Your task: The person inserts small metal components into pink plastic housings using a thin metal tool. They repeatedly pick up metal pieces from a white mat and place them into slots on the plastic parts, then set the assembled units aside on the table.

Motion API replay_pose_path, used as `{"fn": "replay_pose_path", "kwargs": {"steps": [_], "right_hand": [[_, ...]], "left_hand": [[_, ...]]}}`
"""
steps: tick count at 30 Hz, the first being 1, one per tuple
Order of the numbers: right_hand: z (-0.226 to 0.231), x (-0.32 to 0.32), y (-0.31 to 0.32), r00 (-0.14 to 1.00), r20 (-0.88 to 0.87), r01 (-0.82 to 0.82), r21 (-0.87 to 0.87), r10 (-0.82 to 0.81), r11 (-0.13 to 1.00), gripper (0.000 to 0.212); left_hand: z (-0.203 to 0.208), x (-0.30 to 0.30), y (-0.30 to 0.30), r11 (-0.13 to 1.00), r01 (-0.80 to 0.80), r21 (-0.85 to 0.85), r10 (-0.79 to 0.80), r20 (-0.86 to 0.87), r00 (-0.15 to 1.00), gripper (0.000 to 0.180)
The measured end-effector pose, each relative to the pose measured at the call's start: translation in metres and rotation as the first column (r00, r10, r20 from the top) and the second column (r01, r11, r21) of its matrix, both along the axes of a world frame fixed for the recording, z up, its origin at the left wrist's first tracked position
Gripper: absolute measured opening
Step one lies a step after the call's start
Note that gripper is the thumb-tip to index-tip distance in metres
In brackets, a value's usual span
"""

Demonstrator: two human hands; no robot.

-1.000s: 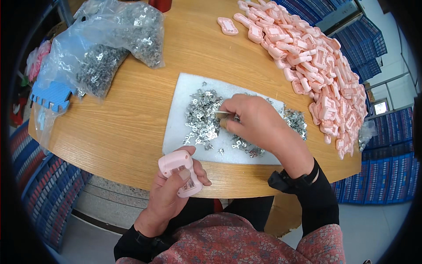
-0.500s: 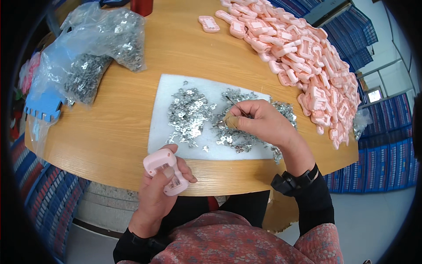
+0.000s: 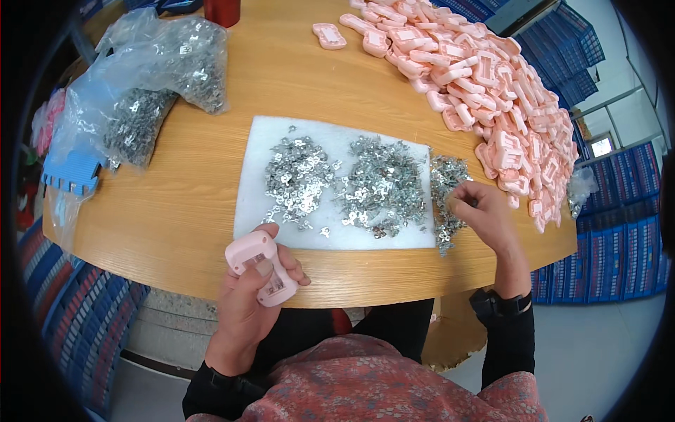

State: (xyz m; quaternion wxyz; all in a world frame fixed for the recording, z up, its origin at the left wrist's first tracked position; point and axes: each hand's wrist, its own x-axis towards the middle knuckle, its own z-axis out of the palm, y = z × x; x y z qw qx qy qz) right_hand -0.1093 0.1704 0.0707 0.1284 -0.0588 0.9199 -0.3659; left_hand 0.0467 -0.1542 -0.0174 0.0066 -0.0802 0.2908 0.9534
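Note:
My left hand (image 3: 242,309) is closed round a pink plastic shell (image 3: 242,250) with a waisted shape, tilted up over the table's front edge. Its thumb lies across the recess, where small metal parts show. My right hand (image 3: 481,214) is closed in a pinch at a pile of small metal contact pieces (image 3: 444,172) on the wood, just right of the white foam sheet (image 3: 246,176). What its fingertips hold is hidden. Two more heaps lie on the sheet, a left heap of metal pieces (image 3: 299,176) and a middle heap of metal pieces (image 3: 387,179).
A large mound of pink shells (image 3: 485,91) covers the far right of the table (image 3: 176,239). One single shell (image 3: 329,36) lies apart from it. Clear bags of metal pieces (image 3: 193,63) and a blue foam piece (image 3: 70,172) stand at the left. Blue racks (image 3: 598,253) line the right side.
My right hand has moved right, from the middle heap to the pile beside the sheet. The thin dark tool seen in it before no longer shows. My left hand keeps the shell nearly in place.

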Motion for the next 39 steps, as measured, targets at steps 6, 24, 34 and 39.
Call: {"fn": "replay_pose_path", "kwargs": {"steps": [6,24,34,39], "right_hand": [[-0.003,0.01,-0.048,0.98,-0.195,-0.041,0.005,0.041,0.999,0.012],[-0.016,-0.045,-0.151,0.847,-0.215,-0.36,0.442,0.486,0.822,0.019],[-0.012,-0.043,-0.135,0.883,-0.204,-0.355,0.302,0.423,0.885,0.017],[-0.007,-0.034,-0.135,0.843,-0.336,-0.219,0.5,0.421,0.838,0.018]], "left_hand": [[-0.002,0.001,-0.001,1.0,0.0,0.017,0.0,-0.011,1.0,0.048],[-0.001,0.001,-0.004,0.999,0.018,0.029,-0.017,-0.011,1.0,0.045],[-0.003,0.002,-0.005,0.998,0.027,0.064,-0.026,-0.013,1.0,0.045],[-0.003,0.002,-0.005,0.999,0.025,0.046,-0.024,-0.021,0.999,0.045]]}}
